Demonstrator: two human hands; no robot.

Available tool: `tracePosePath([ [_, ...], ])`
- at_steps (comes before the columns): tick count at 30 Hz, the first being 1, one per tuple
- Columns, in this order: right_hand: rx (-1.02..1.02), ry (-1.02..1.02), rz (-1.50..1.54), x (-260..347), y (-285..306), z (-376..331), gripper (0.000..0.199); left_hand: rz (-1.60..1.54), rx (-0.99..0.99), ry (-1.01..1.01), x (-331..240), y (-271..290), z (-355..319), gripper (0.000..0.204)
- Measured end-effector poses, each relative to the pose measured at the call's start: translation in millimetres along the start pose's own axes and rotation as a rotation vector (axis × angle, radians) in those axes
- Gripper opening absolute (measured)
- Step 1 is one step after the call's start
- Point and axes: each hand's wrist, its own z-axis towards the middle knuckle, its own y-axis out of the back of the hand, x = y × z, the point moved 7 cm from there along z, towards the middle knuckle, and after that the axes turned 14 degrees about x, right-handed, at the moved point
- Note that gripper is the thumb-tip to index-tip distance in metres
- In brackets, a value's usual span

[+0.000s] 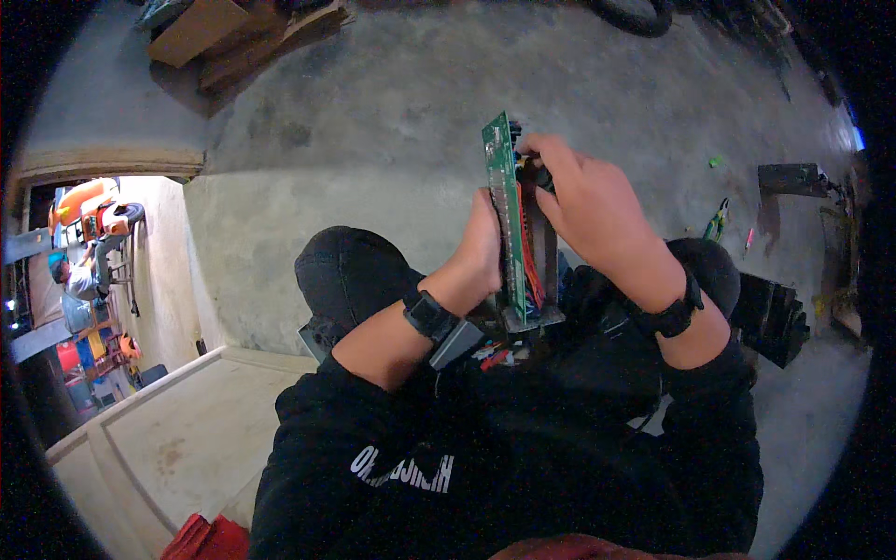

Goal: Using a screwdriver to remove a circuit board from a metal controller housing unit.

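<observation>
A long green circuit board (505, 201) stands on edge between my hands, fixed along a dark metal frame (546, 252). Red and blue wires (531, 261) run along its inner side to the lower end. My left hand (482, 247) is wrapped round the board's left side and grips it; its fingertips are hidden behind. At the upper right of the board, my right hand (597, 201) has its thumb and fingers bent together at a small dark part (534, 173) beside black connectors (515, 133). Exactly what the right fingertips pinch is too small to make out.
Green-handled pliers (716, 222) and a black box (791, 179) lie on the concrete floor at right. Small loose pieces (495, 357) lie beneath the board. Cardboard (201, 37) is at upper left. Through a doorway at left are another person (82, 275) and an orange vehicle (89, 203).
</observation>
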Motion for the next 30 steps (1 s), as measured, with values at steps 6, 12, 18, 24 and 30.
tracePosePath([
  [6,0.052,-0.072,0.001,3,-2,0,0.045,-0.045,-0.039,-0.011,0,2,1,0.050],
  [12,-0.070,0.126,-0.032,4,1,0,0.033,-0.001,-0.055,-0.001,-3,-4,-3,0.050],
  [18,-0.028,0.027,-0.036,-2,-2,1,0.035,-0.025,-0.043,0.033,1,-1,-2,0.050],
  [24,-0.032,-0.026,0.010,1,1,-2,0.035,-0.032,-0.045,-0.004,4,2,5,0.057],
  [30,0.002,-0.060,0.043,1,-1,-3,0.043,-0.044,-0.036,-0.029,0,-5,2,0.058],
])
